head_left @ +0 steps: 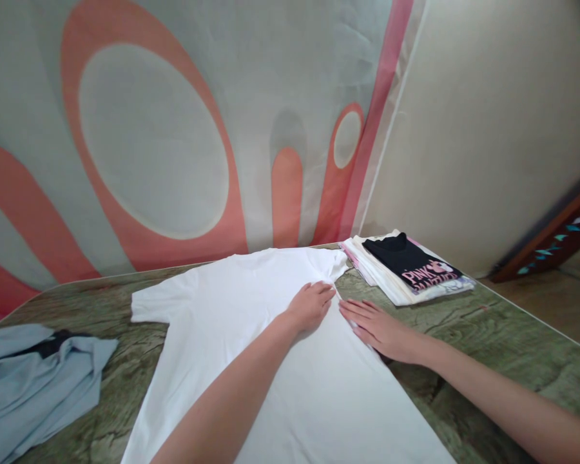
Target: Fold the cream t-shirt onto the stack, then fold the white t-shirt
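A white T-shirt (212, 341) lies spread on the table, its lower part running out of view toward me. My left hand (312, 308) rests palm down on the shirt close to its right side, just below the right sleeve, with the fingers slightly bent. Along that same side edge my right hand (379, 328) lies flat, fingers stretched out and touching the fabric. Nothing shows in either grasp. The right sleeve looks bunched, while the left sleeve is laid out flat.
A stack of folded shirts (391, 283), topped by a black printed one (406, 258), sits at the back right of the wood-patterned table (135, 361). Crumpled grey-blue clothing (38, 386) lies at the left. A printed backdrop (256, 77) stands behind the table.
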A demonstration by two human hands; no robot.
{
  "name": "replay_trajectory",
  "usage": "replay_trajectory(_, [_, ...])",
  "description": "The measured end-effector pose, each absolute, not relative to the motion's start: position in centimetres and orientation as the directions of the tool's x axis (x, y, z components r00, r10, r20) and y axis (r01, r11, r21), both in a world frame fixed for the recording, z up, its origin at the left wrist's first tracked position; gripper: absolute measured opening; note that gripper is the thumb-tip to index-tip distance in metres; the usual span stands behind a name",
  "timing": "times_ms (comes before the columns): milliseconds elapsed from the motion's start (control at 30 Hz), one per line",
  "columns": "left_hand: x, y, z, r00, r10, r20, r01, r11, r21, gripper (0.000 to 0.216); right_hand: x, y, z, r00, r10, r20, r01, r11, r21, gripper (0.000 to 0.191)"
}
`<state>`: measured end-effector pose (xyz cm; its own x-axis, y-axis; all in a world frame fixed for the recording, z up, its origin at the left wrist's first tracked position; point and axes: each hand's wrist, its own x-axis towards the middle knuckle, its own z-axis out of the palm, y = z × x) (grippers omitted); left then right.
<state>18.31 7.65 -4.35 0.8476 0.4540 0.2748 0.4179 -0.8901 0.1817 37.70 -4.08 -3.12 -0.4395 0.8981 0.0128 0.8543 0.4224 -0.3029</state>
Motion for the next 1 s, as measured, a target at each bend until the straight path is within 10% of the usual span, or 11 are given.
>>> replay_trajectory(400, [18.4, 7.7, -4.7, 0.854, 0.455, 0.252, 0.435, -0.89, 0.134, 0.038, 40.3, -16.0, 5.2, -0.642, 0.615, -0.459, 0.708, 0.245, -0.662, 0.035])
replay_trajectory(667, [18.3, 7.5, -4.9, 0.852, 0.459, 0.253, 0.44, -0.888, 0.131, 0.037, 39.8, -15.2, 0.0, -0.409, 0.887, -0.214, 0.825, 0.26, -0.501, 0.058])
replay_trajectory(1000, [18.2, 7.2, -5.1, 0.849, 0.468, 0.244, 0.453, -0.883, 0.12, 0.038, 39.6, -15.9, -0.7, -0.626, 0.773, 0.103, 0.668, 0.6, -0.44, 0.042])
